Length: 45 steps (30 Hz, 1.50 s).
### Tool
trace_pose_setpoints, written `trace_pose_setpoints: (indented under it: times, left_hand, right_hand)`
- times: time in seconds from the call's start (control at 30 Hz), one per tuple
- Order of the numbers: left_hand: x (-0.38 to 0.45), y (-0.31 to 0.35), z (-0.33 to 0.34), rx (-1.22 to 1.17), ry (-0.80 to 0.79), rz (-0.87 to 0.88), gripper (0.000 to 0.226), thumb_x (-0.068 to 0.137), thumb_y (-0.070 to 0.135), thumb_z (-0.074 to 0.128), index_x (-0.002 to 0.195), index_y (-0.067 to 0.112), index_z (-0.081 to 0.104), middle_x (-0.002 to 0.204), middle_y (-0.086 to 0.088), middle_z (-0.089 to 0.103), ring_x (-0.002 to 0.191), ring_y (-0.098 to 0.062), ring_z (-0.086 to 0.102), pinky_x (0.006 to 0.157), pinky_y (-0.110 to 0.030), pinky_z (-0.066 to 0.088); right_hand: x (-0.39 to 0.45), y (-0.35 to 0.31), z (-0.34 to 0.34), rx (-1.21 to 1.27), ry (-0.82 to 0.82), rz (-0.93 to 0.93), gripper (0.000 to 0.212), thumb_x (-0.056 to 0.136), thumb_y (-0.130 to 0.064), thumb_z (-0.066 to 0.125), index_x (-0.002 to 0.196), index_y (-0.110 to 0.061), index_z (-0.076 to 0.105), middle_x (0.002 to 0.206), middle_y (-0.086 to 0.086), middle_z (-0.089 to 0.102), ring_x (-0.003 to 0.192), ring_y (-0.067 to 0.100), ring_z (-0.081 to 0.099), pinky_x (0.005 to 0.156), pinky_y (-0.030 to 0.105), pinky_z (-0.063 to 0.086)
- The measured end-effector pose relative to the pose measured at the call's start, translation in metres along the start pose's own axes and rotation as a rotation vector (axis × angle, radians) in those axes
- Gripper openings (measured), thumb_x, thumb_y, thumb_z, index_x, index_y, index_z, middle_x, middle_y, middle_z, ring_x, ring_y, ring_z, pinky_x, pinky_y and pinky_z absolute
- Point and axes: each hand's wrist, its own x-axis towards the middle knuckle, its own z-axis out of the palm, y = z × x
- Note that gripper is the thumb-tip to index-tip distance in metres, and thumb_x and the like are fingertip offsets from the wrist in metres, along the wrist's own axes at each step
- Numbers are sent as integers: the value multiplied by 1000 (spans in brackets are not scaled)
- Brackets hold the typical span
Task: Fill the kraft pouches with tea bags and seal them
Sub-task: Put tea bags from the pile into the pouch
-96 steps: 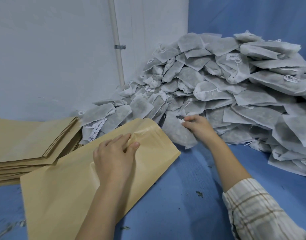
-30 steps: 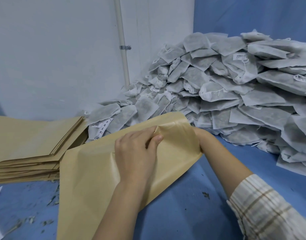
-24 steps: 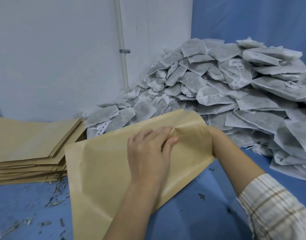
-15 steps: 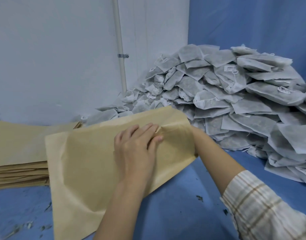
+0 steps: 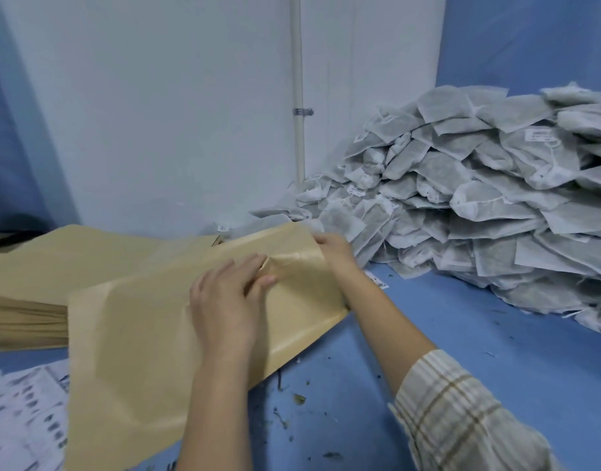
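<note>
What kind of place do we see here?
Probably a small packing workshop: a big heap of tea bags on a blue table, beside a stack of flat kraft pouches.

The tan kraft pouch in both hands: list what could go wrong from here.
1. The left hand pinches the tan kraft pouch near its mouth, where the paper already wrinkles; more pull might crease the seal strip.
2. The right hand holds the mouth's far corner beside the heap of grey tea bags; a nudge could slide bags down.
3. Dark tea crumbs on the blue table might get swept inside.
</note>
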Motion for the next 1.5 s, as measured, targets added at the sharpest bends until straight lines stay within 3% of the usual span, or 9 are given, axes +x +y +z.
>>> trace_pose_setpoints:
  times: [0.07,0.23,0.4,0.53,0.63,0.8,1.1,1.33,1.5]
  left_hand:
    - [0,-5,2,34,2,2,19,84,27,68,100,18,71,104,-4,70,104,-30,56,97,-41,35]
    - [-3,-17,3,-6,106,-39,28,84,27,69,111,22,70,118,3,67,117,-22,52,101,-25,18]
    - [-1,-25,2,-17,110,-50,32,84,30,67,116,24,68,123,6,64,120,-19,50,104,-26,17]
    - [-1,-25,3,-12,109,-65,32,85,30,67,116,23,68,123,7,63,120,-19,49,104,-26,16]
    - [-1,-23,4,-20,117,-76,31,84,28,68,115,23,68,122,5,64,120,-20,50,103,-25,16]
    - [-1,-20,5,-15,118,-76,31,85,30,67,115,23,68,121,7,65,118,-20,51,101,-26,18]
    - [-2,4,8,-162,73,65,17,76,24,74,93,24,76,93,6,72,93,-18,55,88,-20,23]
    - [-15,38,-10,-337,36,131,22,79,19,73,100,25,74,96,36,57,101,-5,54,100,-40,37]
    - [-30,56,-43,-456,116,126,31,76,16,74,104,31,71,96,42,52,103,0,54,101,-31,38]
  right_hand:
    - [1,13,3,74,201,73,18,91,-18,50,97,-19,67,72,-10,62,66,-1,59,49,10,38]
    - [17,23,12,-3,218,50,35,91,-36,45,126,-36,49,95,-7,56,89,15,56,78,28,45]
    - [32,6,18,197,52,222,25,94,-36,37,74,-26,49,75,2,48,71,20,46,62,30,36]
    - [25,22,-3,480,472,215,12,88,-32,55,98,-28,60,97,0,58,89,22,57,79,37,50]
    - [12,29,-13,520,679,128,37,80,-28,72,115,-21,63,86,-12,56,76,1,55,65,12,45]
    - [-7,21,-10,557,365,152,28,72,-18,78,97,-19,64,92,2,63,76,17,60,62,29,51]
    - [-32,3,-32,48,-616,238,30,97,-5,43,77,-20,59,64,-5,62,46,0,59,46,13,46]
    - [-65,-49,-77,-272,-363,-171,46,86,10,49,57,-24,54,49,-15,52,39,-12,45,42,2,32]
    - [-99,-60,-113,-463,-42,-297,25,69,-31,70,94,-32,69,81,-19,58,73,-3,54,64,14,40]
